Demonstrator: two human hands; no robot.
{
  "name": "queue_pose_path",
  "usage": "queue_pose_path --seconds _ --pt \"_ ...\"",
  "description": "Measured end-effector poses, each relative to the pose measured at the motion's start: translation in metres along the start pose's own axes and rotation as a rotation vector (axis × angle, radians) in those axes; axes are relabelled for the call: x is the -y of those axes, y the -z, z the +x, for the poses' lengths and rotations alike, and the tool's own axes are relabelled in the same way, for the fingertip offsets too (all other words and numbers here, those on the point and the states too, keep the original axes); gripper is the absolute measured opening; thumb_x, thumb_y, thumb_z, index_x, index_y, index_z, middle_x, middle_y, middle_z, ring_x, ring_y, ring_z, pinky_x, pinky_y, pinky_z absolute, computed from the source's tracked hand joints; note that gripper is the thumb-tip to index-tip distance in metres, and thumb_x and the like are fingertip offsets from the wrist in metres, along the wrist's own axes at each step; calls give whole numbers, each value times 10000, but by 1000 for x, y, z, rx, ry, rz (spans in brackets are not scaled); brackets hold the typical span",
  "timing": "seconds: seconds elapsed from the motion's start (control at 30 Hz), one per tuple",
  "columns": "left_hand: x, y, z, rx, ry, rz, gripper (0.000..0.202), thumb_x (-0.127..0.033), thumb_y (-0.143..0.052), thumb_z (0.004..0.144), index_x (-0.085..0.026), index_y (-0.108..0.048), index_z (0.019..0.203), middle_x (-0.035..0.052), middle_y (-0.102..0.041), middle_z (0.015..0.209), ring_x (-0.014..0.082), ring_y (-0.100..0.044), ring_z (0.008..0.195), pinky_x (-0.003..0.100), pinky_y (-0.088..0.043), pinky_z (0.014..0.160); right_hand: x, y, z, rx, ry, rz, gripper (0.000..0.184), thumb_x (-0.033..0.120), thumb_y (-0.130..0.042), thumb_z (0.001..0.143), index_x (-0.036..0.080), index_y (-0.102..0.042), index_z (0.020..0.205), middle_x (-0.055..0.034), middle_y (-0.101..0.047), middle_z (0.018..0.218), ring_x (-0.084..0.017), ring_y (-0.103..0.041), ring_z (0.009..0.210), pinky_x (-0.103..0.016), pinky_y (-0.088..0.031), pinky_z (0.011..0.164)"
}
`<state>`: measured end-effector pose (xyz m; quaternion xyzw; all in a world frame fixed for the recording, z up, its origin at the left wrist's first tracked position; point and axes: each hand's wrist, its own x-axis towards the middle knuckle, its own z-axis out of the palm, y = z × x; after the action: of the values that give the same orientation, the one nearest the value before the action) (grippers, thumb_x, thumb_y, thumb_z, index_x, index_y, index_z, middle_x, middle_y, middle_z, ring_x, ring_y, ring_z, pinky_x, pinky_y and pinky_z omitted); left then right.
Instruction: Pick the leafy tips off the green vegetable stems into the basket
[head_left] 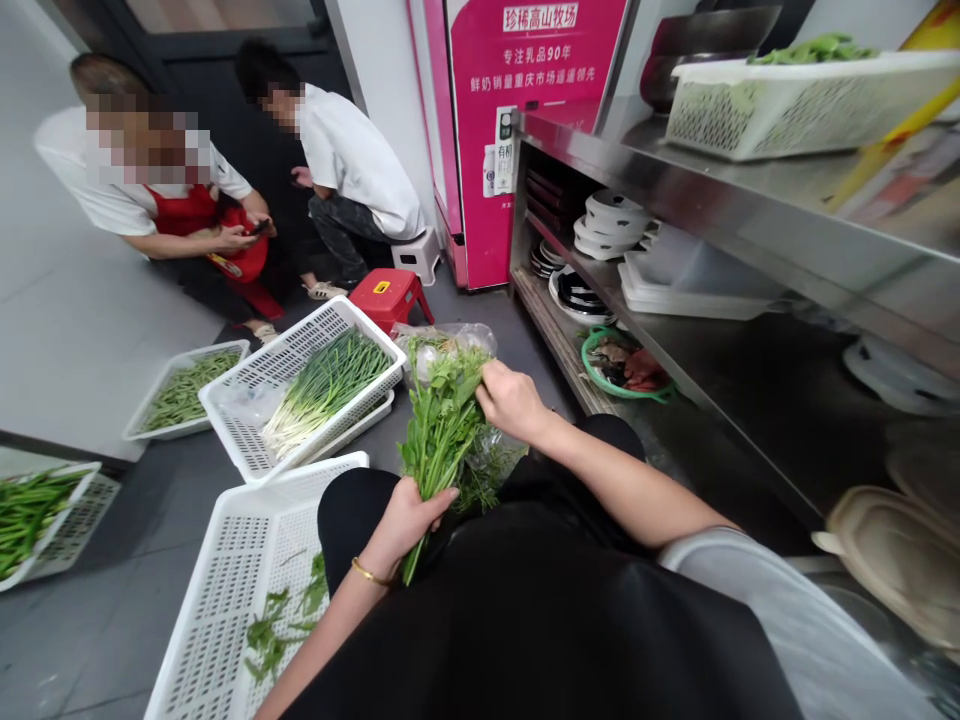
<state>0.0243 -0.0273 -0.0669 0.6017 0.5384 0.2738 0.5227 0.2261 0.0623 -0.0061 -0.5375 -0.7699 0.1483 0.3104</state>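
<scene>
A bunch of leafy greens [442,420] stands upright above my lap, its leaves pointing away from me. My left hand [411,522] is wrapped round the lower stems. At the upper right of the bunch, my right hand [514,400] has its fingers pinched together at the leaves; whether a single leaf or sprig is between them is too small to make out. Behind the bunch lies a clear plastic bag [480,340] with more greenery. To the left, a white perforated basket [225,560] holds a few loose leafy sprigs [274,630].
A white basket of scallions [330,385], a basket of green beans [191,388] and a red stool [390,297] stand ahead. Two people sit or crouch at the back left. A steel shelf [675,190] with dishes runs along the right; a green basket [600,378] sits low there.
</scene>
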Motion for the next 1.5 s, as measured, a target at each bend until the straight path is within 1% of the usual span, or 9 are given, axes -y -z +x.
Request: queue_pose_path --seconds 0.17,0.33,0.4,0.57,0.7,0.83,1.03,1.33,1.5 --pt "5 -3 2 -48 69 -85 327 -366 -653 701 -170 -465 520 -28 -477 397 93 -408 379 220 -327 413 -5 28 9 145 -303 1152 300 404 -511 812 203 -342 667 85 -278 528 -40 -250 369 -174 -214 352" --pt "11 2 8 -132 141 -158 285 -329 -668 674 -162 -494 522 -14 -517 405 101 -441 377 224 -357 421 -22 90 -19 16 -104 1439 291 388 -637 756 199 -425 691 105 -232 508 -10 -154 340 -139 -143 326" --pt "15 5 11 -182 148 -149 277 -322 -662 671 -166 -495 515 -14 -520 404 104 -444 370 228 -359 416 -34 101 -33 -16 -15 1280 295 439 -601 776 201 -453 683 99 -269 483 -16 -190 323 -150 -177 325" --pt "19 7 22 -315 99 79 290 -315 -650 666 -166 -514 457 11 -550 413 135 -495 405 250 -383 455 -28 65 -45 486 38 284 271 433 -599 773 166 -639 801 -29 -615 626 -131 -567 534 -243 -420 532" --pt "9 -4 23 -361 7 85 195 -274 -691 617 -158 -564 525 -7 -566 452 134 -504 441 242 -389 465 17 14 -32 388 280 8 388 411 -446 887 257 -514 1237 -58 -675 1005 -170 -638 826 -261 -437 699" --pt "3 -12 9 -214 83 -160 244 -291 -718 625 -162 -521 559 -34 -521 420 100 -445 383 219 -353 403 32 -14 -21 348 342 -303 385 402 -368 922 242 -514 1240 -79 -680 939 -190 -644 767 -256 -411 614" --pt "9 -6 -5 -112 97 -439 247 -314 -716 664 -129 -558 623 7 -582 488 96 -490 430 205 -377 423 13 -25 -34 195 413 -350 410 390 -277 953 226 -546 1216 -65 -677 873 -157 -623 734 -243 -376 611" --pt "7 -9 -1 -257 111 -441 256 -269 -754 607 -136 -549 681 -13 -596 534 113 -539 469 225 -441 470 10 -24 -35 211 336 -328 399 383 -319 944 166 -648 881 -77 -673 801 -141 -597 686 -242 -319 574" --pt "3 -12 -1 -333 75 -382 274 -268 -753 591 -145 -538 707 -34 -581 562 106 -521 460 235 -447 469 27 -20 -36 137 352 -227 380 379 -321 943 164 -630 892 -66 -670 811 -136 -601 716 -237 -339 615"
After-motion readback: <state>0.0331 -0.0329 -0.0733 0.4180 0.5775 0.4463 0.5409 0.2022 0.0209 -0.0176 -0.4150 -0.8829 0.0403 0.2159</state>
